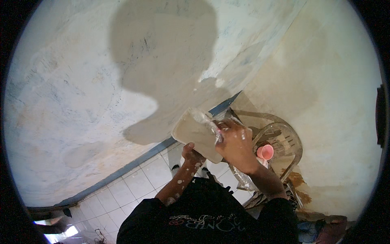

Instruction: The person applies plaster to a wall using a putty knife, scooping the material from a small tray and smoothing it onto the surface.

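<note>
My left hand (192, 153), speckled with white, is closed on the near edge of a pale rectangular plastic container (190, 129) held out in front of me. My right hand (233, 138), also flecked with white, grips a white-smeared tool (203, 118) at the container's right side. The tool's head is too smeared to make out, and the fingers hide much of its handle.
A plastic chair (291, 132) stands at the right, with a pink cup (266, 151) and a crumpled clear bag (248, 179) around it. Pale walls (65, 97) meet in a corner above a white tiled floor (130, 183); dark items (329, 229) lie at lower right.
</note>
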### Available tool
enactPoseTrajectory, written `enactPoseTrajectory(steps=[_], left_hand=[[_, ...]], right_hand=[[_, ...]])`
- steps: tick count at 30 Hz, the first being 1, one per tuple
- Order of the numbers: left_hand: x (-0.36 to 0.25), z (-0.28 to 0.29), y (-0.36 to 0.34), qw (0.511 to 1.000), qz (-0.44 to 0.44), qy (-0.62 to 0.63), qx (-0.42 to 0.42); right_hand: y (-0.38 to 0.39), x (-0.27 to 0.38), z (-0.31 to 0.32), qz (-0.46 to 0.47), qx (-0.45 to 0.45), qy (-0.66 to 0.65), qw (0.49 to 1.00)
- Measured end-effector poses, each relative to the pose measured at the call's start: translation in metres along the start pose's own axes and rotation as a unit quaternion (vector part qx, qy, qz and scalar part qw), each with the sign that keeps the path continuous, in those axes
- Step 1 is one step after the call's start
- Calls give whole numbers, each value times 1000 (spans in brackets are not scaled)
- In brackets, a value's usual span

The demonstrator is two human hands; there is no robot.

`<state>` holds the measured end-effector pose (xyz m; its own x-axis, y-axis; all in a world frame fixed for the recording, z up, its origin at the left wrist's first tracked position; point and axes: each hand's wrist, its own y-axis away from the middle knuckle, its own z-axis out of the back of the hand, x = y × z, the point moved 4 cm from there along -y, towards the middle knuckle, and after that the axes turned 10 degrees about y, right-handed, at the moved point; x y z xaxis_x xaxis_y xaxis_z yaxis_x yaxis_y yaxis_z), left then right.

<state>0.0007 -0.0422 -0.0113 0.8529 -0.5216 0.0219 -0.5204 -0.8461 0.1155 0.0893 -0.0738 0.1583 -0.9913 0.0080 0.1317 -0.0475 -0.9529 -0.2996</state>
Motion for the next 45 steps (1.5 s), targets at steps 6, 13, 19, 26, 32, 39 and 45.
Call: enactPoseTrajectory(steps=[6, 13, 19, 26, 32, 39, 45], left_hand=[[2, 23, -13, 996, -17, 50, 73], [2, 25, -8, 998, 16, 34, 53], [8, 24, -19, 999, 16, 17, 40], [-6, 12, -10, 995, -42, -11, -95], [-9, 11, -13, 997, -20, -46, -64], [-13, 18, -22, 997, -18, -24, -75], [-11, 11, -21, 994, -24, -45, -100]], right_hand=[[9, 27, -36, 70, 40, 53, 995], [3, 17, -20, 59, 89, 12, 994], [5, 4, -41, 44, 109, 11, 993], [-22, -38, -28, -106, 180, -180, 961], [-15, -63, -57, -108, 77, -49, 990], [-21, -56, -48, -93, 112, -149, 978], [-20, -51, -54, -78, 133, -175, 973]])
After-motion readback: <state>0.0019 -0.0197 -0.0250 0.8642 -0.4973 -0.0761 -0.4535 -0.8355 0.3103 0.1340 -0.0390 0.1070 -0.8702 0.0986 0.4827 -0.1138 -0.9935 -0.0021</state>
